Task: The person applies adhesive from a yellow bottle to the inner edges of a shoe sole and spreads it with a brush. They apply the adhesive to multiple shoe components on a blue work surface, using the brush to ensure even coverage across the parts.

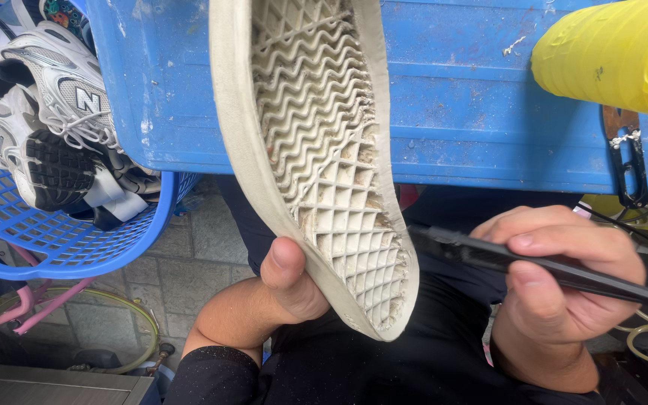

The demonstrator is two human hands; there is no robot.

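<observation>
Gripping the heel of a cream rubber-soled shoe (316, 150) in our left hand (286, 289), sole up before a blue plastic crate (474, 97), we close our right hand (564, 277) around a slim black tool (534, 266); light, stiff, likely best held by its rim.

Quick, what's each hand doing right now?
Left hand: closed on the heel end of a white shoe, sole up.
Right hand: closed on a thin black tool.

No packages, labels, signs or screens appear visible.
</observation>
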